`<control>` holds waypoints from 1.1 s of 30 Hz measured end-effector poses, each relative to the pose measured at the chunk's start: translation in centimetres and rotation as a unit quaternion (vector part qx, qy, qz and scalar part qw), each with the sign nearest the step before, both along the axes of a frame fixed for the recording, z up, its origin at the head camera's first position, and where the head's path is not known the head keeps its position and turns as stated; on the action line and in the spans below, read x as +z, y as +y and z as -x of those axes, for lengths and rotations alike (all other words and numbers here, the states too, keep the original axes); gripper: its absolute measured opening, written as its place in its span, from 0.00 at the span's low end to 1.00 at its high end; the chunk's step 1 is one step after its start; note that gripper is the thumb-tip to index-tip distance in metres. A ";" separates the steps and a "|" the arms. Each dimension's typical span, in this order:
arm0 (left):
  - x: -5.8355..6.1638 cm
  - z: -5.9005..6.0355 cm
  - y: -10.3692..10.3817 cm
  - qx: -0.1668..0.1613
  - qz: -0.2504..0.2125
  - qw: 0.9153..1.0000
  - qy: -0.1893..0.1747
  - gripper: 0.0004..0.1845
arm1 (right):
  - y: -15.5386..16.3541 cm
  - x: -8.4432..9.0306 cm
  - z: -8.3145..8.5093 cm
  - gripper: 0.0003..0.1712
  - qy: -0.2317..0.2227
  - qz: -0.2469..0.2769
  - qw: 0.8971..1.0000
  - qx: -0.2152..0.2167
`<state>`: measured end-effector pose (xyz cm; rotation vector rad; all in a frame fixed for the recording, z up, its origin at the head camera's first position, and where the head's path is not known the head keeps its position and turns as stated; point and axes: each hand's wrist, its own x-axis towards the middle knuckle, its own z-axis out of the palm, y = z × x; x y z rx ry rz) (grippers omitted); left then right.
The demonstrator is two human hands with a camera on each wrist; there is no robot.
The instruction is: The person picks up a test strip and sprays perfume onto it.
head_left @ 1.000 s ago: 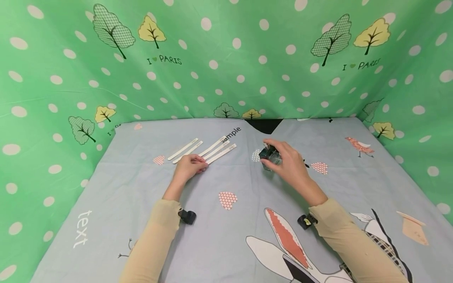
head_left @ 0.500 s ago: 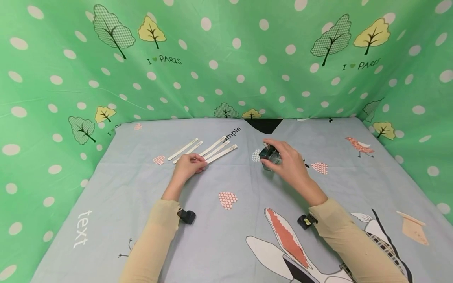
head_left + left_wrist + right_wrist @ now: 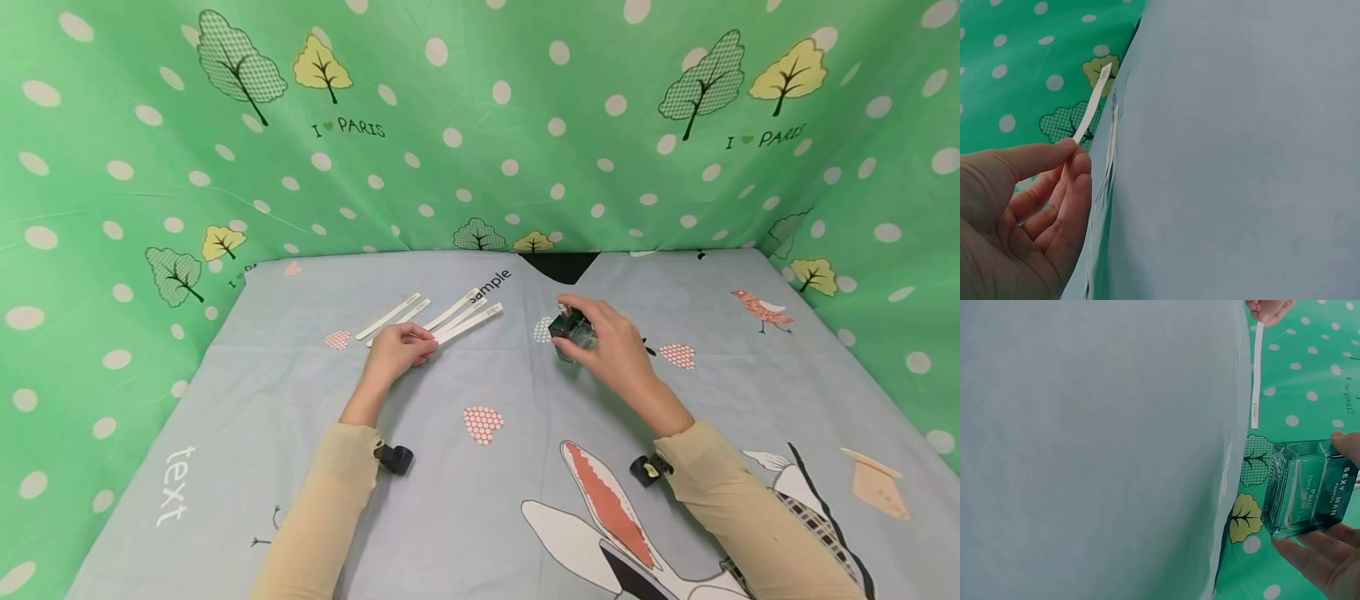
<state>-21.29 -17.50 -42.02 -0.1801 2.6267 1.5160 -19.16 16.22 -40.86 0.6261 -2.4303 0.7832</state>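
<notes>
One paper strip is pinched at its near end between thumb and fingers of the left hand and raised off the counter — four more strips lie fanned beside it. The right hand, well apart to the right, has its grip curled around a green glass perfume bottle, held just above the cloth-covered counter.

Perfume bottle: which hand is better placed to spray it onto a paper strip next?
Probably the right hand: it already grips the perfume bottle. The left hand pinches a paper strip lifted off the table.
</notes>
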 end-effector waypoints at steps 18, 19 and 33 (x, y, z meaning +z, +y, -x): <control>1.1 -0.2 0.4 -0.017 -0.010 1.000 0.013 0.06 | 0.0 -0.1 0.0 0.35 -0.002 0.004 1.000 0.003; 1.2 -0.2 0.4 -0.017 -0.009 1.000 0.012 0.06 | 0.0 -0.1 0.0 0.35 -0.001 0.004 1.000 0.003; 1.7 -0.1 0.9 -0.017 0.010 1.000 0.009 0.09 | -0.1 0.0 0.0 0.35 -0.003 0.001 1.000 0.006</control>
